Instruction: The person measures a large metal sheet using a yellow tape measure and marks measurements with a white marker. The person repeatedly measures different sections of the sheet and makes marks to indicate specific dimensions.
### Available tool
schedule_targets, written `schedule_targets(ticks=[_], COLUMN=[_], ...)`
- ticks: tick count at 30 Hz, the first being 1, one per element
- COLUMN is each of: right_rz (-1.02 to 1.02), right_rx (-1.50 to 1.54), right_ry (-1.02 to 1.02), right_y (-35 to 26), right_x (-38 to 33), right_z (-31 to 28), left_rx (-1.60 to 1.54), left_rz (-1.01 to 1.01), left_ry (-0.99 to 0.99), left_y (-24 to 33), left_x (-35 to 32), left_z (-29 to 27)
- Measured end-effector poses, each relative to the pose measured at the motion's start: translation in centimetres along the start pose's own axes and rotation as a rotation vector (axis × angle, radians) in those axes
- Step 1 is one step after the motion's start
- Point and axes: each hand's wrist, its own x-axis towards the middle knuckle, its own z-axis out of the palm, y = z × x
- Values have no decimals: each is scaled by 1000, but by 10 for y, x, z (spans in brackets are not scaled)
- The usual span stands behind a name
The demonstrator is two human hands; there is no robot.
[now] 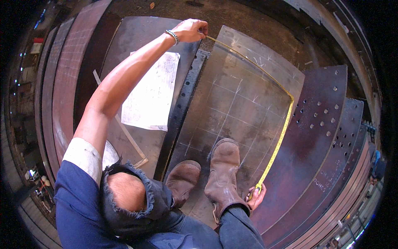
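My left hand (192, 30) reaches far ahead, fingers pinched on the free end of a yellow tape measure (275, 153). Its blade runs to the right above a grey steel plate (232, 112), bends sharply near the plate's right edge and comes back toward me. Beside my right boot, my right hand (257, 198) is closed around the tape's case, which its fingers partly cover. Pale layout lines cross each other on the plate. A silver chain bracelet circles my left wrist.
My brown boots (224, 170) rest on the marked plate. On another plate at left lie a white paper drawing (151, 93) and a thin angled strip (128, 133). A dark bar with holes (190, 83) divides the plates. Drilled plates (306, 137) overlap at right; long steel pieces (74, 70) line the left.
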Motion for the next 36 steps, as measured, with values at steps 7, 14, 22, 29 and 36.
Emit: schedule_targets(ticks=[7, 14, 22, 29, 36], right_rz=[16, 0, -7, -6, 4], right_rx=[-26, -17, -20, -29, -12], right_ry=[7, -8, -7, -4, -15], right_y=[-5, 5, 5, 10, 10], right_x=[-1, 1, 1, 3, 2], right_z=[2, -1, -2, -3, -5], left_rx=[12, -17, -22, -9, -9], left_rz=[-8, 11, 1, -19, -10], left_ry=[-11, -1, -1, -7, -8], left_y=[0, -3, -3, -1, -2], left_x=[-1, 0, -1, -1, -1], left_z=[0, 2, 3, 3, 3])
